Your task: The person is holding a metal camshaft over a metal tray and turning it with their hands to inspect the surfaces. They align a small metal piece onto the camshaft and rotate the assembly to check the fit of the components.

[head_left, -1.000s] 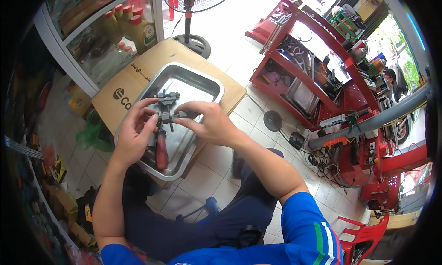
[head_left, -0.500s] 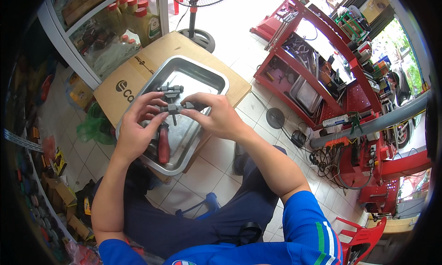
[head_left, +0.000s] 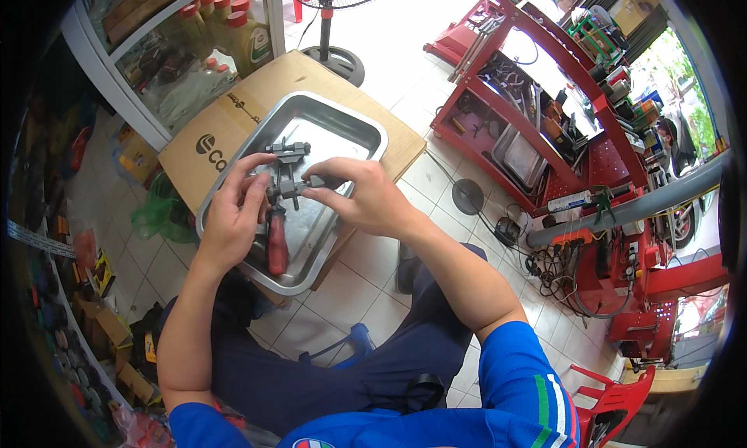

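A steel tray rests on a cardboard box. Over the tray I hold a dark grey metal tool with threaded cross parts between both hands. My left hand is closed at its left end, the thumb and fingers bunched against it, and my right hand pinches its right end with thumb and forefinger. A similar small metal piece sits just beyond my fingers, in the upper part of the tray. A red-handled tool lies in the tray below the held piece, its upper end partly hidden.
A glass cabinet with bottles stands at upper left, beside a pedestal fan. A red tool trolley is at upper right, with cables on the floor nearby. A red plastic chair is at lower right.
The view has shifted slightly since a second ago. My left thumb has moved up toward the tool, its fingers bunching closer, while my right hand keeps its pinch.
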The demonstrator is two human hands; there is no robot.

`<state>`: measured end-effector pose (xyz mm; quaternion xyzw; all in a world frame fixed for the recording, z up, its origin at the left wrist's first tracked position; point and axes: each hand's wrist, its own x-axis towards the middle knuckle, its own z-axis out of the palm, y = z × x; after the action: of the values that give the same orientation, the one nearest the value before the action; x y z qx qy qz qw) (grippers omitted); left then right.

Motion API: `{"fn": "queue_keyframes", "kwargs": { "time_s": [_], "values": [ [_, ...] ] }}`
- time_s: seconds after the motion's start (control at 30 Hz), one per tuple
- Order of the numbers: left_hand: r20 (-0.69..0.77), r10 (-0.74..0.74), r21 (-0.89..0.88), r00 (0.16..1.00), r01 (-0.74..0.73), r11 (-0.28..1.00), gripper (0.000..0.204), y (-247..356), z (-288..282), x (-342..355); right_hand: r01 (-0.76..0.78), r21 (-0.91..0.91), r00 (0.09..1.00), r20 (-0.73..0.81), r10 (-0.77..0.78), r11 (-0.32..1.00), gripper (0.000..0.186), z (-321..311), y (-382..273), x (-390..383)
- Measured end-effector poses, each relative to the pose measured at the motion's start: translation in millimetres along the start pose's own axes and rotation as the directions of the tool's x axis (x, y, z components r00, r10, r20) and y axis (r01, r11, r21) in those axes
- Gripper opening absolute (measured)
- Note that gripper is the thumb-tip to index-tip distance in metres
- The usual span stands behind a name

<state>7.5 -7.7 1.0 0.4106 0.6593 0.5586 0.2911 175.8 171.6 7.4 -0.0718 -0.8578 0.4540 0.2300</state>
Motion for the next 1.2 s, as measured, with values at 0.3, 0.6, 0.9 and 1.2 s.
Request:
{"fn": "queue_keyframes", "kwargs": {
  "time_s": [0.3,0.6,0.9,1.2],
  "values": [
    [-0.023,0.176,0.099,0.984,-0.173,0.980,0.052,7,4,1,-0.076,0.010,0.996,-0.036,0.076,0.997,0.028,-6,0,1],
    [-0.001,0.144,0.015,0.990,-0.144,0.989,0.038,-1,9,-2,0.084,-0.069,0.996,-0.009,-0.084,0.994,0.030,3,5,0],
    [-0.029,0.033,0.022,0.999,-0.033,0.999,0.033,1,6,-1,0.146,-0.061,0.988,-0.041,-0.148,0.987,0.031,4,10,0],
    [-0.080,0.178,0.098,0.981,-0.170,0.981,0.050,9,7,0,0.019,-0.041,0.997,-0.070,-0.022,0.999,0.030,-3,8,0]
  ]
}}
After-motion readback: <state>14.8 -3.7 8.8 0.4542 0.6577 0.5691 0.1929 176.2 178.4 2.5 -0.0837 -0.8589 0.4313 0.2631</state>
